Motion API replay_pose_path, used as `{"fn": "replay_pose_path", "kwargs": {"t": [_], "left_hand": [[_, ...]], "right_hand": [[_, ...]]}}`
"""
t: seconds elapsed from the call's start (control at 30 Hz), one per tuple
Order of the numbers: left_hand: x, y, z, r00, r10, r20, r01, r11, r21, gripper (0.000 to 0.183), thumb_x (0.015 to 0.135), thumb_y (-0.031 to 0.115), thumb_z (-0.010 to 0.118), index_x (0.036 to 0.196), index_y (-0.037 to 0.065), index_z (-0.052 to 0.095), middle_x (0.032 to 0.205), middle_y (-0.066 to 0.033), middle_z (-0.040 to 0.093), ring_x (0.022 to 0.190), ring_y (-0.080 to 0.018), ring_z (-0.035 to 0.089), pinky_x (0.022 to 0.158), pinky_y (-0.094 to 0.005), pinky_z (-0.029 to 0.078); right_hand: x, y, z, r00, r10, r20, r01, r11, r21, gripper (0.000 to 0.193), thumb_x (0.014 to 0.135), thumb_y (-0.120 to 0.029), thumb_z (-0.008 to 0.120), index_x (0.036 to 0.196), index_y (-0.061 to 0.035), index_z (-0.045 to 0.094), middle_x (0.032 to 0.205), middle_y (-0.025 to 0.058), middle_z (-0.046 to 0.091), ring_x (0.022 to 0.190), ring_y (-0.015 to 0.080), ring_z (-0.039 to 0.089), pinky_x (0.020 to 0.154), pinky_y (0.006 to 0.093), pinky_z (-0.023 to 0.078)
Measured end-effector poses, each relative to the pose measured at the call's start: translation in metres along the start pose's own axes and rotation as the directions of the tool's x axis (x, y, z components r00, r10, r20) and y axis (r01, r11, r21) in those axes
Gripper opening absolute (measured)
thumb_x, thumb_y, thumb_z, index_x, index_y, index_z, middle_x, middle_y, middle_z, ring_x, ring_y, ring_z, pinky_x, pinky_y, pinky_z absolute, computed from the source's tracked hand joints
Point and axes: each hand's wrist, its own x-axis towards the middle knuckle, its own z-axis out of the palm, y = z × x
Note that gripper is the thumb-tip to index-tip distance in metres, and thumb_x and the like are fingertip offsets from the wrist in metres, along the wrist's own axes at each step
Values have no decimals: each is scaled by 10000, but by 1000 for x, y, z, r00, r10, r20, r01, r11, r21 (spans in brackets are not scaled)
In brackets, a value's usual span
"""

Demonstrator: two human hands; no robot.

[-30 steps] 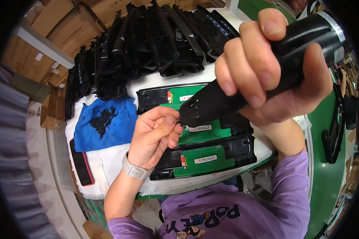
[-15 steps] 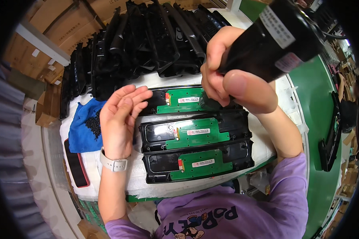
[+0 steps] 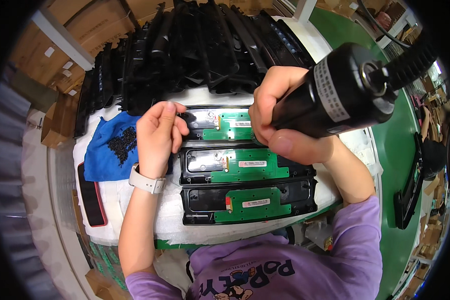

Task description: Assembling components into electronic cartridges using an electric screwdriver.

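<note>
My right hand (image 3: 285,115) is wrapped around a black electric screwdriver (image 3: 330,95) with a coiled cord at its top. The tool's tip is hidden behind the hand, over the right part of the farthest panel. That black plastic panel (image 3: 197,119) carries a green circuit board (image 3: 225,131). At its left end is my left hand (image 3: 157,127), fingers curled and pinched together; whatever they hold is too small or hidden. Nearer me lie two more black panels with green boards, a middle panel (image 3: 195,165) and a near panel (image 3: 205,202).
A blue cloth (image 3: 102,162) with a pile of small black screws (image 3: 121,145) lies left, beside a red-edged phone (image 3: 91,200). Long black plastic parts (image 3: 195,50) are stacked at the back. Cardboard boxes (image 3: 95,30) stand behind. A green floor (image 3: 390,165) shows at right.
My left hand has closed its fingers and moved slightly right, to the farthest panel's left end. My right hand has lowered and tilted the screwdriver, so its cord end now shows.
</note>
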Motion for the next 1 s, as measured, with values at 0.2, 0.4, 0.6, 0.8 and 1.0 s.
{"fn": "replay_pose_path", "kwargs": {"t": [0.2,0.4,0.6,0.8,1.0], "left_hand": [[-6,3,8,994,-84,62,82,996,43,232,942,214,420,852,42,547,515,61,390,434,-10,292,398,-168,215],[-6,2,10,988,-91,124,81,993,82,40,852,53,556,874,25,538,651,-31,601,454,-13,400,403,-153,284],[-5,1,5,979,-89,186,69,991,114,106,858,106,577,823,10,549,686,-54,619,398,-17,382,361,-148,279],[-10,9,9,996,-32,87,28,999,42,132,848,116,598,787,0,585,629,-46,601,395,-8,384,363,-145,265],[-33,20,32,960,-89,265,117,989,-91,113,850,95,584,798,-6,588,635,-51,599,425,-15,405,388,-147,279]], "right_hand": [[-3,5,0,999,-44,6,44,997,-57,273,722,-141,677,767,-22,436,576,28,472,483,86,449,449,213,391],[0,0,-2,999,10,46,-7,997,-73,276,701,-133,698,795,1,477,623,39,511,531,82,490,488,208,419],[-6,-1,3,999,-31,10,32,993,-114,246,702,-112,681,738,-21,456,594,36,504,518,90,478,484,220,410],[4,-11,-14,992,-79,102,66,991,119,323,745,-245,685,873,-45,467,593,2,469,471,99,465,448,237,382],[8,-30,-23,974,-214,79,188,948,258,371,809,-378,574,976,-71,450,620,-19,463,463,100,452,509,268,398]]}}
